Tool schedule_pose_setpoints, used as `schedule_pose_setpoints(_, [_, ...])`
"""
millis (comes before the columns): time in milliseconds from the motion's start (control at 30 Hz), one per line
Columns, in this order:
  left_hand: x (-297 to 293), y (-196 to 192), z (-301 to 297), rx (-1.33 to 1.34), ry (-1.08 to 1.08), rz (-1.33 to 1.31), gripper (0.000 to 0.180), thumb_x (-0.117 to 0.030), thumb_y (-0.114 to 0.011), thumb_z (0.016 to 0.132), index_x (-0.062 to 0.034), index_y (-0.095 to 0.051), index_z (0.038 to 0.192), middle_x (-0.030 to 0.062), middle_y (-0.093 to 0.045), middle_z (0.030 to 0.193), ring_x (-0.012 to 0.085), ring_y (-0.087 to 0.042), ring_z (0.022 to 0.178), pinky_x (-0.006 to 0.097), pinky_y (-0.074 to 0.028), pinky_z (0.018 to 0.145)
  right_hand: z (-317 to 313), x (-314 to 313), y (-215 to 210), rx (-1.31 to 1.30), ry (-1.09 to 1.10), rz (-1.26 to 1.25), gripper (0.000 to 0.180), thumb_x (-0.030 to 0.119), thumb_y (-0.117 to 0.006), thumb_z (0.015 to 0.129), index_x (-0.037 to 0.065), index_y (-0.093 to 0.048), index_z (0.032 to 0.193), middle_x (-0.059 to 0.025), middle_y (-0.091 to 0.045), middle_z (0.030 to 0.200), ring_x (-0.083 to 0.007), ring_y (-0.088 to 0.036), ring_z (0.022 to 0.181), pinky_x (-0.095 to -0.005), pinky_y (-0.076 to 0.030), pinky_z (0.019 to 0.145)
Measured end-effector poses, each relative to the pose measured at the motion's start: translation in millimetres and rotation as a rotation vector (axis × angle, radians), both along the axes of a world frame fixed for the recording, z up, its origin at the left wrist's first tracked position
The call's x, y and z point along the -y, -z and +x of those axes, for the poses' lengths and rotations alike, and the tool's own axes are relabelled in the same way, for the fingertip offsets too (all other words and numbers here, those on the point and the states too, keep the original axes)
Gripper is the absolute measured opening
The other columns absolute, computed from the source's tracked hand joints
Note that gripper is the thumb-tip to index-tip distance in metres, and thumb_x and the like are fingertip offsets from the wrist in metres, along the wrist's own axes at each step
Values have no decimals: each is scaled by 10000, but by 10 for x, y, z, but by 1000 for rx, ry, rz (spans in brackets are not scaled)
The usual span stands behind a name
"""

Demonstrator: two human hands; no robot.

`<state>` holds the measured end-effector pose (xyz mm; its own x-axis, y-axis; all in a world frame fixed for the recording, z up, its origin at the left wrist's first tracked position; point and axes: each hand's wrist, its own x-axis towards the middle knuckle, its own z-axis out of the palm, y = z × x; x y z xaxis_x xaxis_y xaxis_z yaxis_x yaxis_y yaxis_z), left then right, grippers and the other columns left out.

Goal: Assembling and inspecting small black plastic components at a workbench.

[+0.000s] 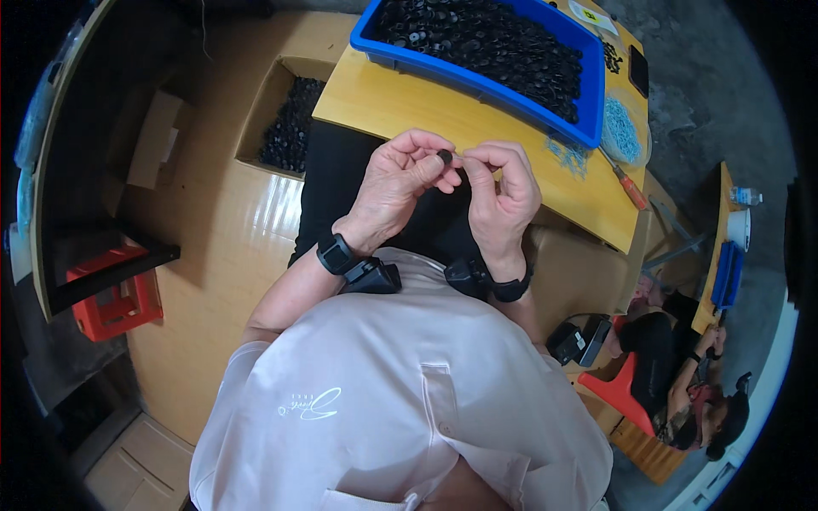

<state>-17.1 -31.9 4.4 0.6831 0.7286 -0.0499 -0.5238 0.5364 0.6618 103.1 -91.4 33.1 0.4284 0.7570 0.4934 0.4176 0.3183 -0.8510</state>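
Observation:
Both my hands meet over my lap at the near edge of the yellow table [375, 95]. Between thumb and fingers, my left hand [392, 183] pinches a small round black part [445, 157]. My right hand [504, 200] has thumb and forefinger closed on a thin pale sliver [458, 157], whose tip points at the black part. Whether the two touch is too small to tell. Beyond my hands stands a blue bin [595, 85] heaped with similar black round parts [494, 51].
Light-blue small pieces [622, 132] lie in a clear bag right of the bin, others [567, 156] loose beside it. A red-handled screwdriver [630, 187] rests near the table's right edge. A cardboard box [253, 136] of black parts stands left. Another person [682, 383] sits far right.

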Motion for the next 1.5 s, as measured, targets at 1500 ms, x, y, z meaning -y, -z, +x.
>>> schedule_pose_setpoints(1500, [-278,149,239,23,-44,-36,179,-51,-620,790,-8,-548,948,81,-609,778,150,-601,686,238,-500,640,194,-340,82,362,107,13,100,-18,-610,701,58,-553,730,-51,-545,687,-207,-485,602,-300,-363,575])
